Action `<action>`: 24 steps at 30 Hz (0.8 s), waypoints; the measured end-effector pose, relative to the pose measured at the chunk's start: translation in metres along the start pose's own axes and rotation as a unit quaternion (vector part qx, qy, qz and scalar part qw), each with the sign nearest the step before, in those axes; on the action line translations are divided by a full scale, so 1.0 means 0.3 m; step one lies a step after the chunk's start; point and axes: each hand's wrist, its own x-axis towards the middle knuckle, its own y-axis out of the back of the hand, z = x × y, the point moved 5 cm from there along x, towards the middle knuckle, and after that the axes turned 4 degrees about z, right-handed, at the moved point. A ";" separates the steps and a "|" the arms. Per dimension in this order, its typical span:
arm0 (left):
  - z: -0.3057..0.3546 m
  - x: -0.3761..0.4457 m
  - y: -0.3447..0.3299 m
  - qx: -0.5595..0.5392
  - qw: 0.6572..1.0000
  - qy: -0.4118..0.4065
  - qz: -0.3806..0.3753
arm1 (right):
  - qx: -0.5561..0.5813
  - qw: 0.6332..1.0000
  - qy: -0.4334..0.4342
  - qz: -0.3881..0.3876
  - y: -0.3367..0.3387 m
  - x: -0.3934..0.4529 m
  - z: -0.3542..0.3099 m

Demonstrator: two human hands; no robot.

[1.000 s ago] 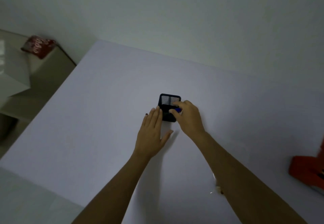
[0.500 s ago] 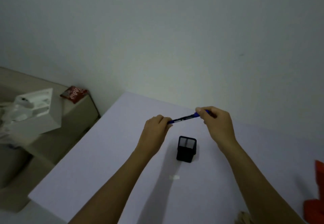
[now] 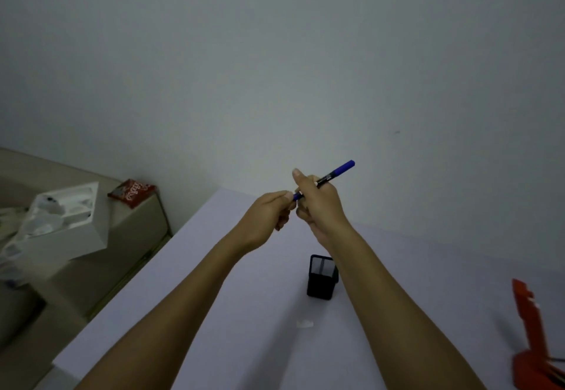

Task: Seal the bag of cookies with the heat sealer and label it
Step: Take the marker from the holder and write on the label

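Gripping the blue pen (image 3: pixel 334 174), the right hand (image 3: pixel 318 203) closes round it; the left hand (image 3: pixel 269 215) pinches its near end.

Two bare forearms reach up from the bottom edge, with no sleeves, watch or bracelet on the stretch that shows. The left hand (image 3: pixel 269 215) and the right hand (image 3: pixel 318 203) wear no gloves or rings. The visible nails are short and unpainted.
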 end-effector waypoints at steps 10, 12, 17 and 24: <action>-0.146 -0.025 0.348 -0.128 0.986 0.089 0.054 | 0.133 0.978 0.068 0.146 0.281 0.128 -0.198; -0.128 -0.006 0.329 -0.083 0.994 0.060 0.038 | 0.118 0.983 0.060 0.127 0.230 0.128 -0.176; -0.076 0.008 0.292 -0.057 0.997 0.031 0.051 | 0.108 0.984 0.049 0.136 0.188 0.112 -0.116; -0.335 -0.034 0.198 0.083 0.984 0.060 0.145 | -0.083 0.978 0.103 0.163 0.246 0.001 0.107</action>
